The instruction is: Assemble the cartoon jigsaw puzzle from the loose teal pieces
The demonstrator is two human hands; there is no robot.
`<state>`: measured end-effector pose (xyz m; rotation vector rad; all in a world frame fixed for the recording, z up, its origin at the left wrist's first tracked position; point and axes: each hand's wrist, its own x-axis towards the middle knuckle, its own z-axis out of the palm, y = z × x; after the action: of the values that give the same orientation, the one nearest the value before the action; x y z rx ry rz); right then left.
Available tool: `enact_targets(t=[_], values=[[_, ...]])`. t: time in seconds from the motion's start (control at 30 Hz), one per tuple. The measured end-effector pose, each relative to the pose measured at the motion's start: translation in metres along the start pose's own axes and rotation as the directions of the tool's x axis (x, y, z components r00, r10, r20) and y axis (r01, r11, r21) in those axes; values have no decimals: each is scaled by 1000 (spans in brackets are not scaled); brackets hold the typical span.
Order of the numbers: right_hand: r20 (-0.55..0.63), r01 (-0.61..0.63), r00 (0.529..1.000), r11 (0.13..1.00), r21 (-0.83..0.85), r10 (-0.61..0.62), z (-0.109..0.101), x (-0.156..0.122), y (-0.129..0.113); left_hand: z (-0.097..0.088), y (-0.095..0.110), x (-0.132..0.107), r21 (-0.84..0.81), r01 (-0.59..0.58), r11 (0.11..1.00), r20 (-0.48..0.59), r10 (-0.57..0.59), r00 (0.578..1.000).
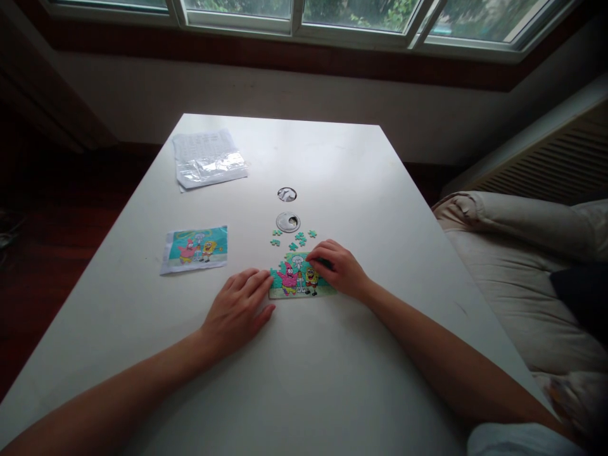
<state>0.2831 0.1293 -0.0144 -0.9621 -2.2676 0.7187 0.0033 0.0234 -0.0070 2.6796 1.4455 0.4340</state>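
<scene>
We find a partly assembled jigsaw puzzle point(287, 282) lying on the white table point(308, 367), between the person's two hands, its upper left edge stepped and incomplete. We note the left hand point(240, 303) palm down, its fingers extended and clasping nothing, at the puzzle's left edge. We observe the right hand point(338, 266) over the puzzle's upper right, fingertips drawn together; we cannot tell whether they grip a piece. We record loose pieces point(300, 236) beyond the top edge, near a round fitting point(285, 223). A printed picture point(197, 247) lies to the left.
</scene>
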Motion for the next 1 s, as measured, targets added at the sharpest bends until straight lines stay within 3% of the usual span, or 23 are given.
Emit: enact_targets(t=[0.23, 0.43, 0.6, 0.8, 0.9, 1.0], values=[[7, -32, 999, 999, 26, 32, 0, -1, -3, -4, -3, 2, -56, -20, 998, -1, 20, 1000], [15, -79, 997, 994, 72, 78, -1, -2, -9, -8, -2, 3, -1, -21, 1000, -6, 21, 1000], [-130, -165, 975, 980, 110, 179, -1, -4, -3, -8, -3, 2, -10, -23, 1000, -8, 23, 1000], [-353, -301, 886, 952, 53, 300, -13, -3, 24, -1, -15, 2, -125, -27, 992, -89, 16, 996], [-369, -348, 871, 938, -1, 323, -18, -2, 34, 0, -17, 2, -125, -26, 992, -94, 14, 995], [-327, -317, 901, 947, -54, 283, -17, 0, 34, -1, -14, 2, -80, -24, 996, -81, 17, 997]])
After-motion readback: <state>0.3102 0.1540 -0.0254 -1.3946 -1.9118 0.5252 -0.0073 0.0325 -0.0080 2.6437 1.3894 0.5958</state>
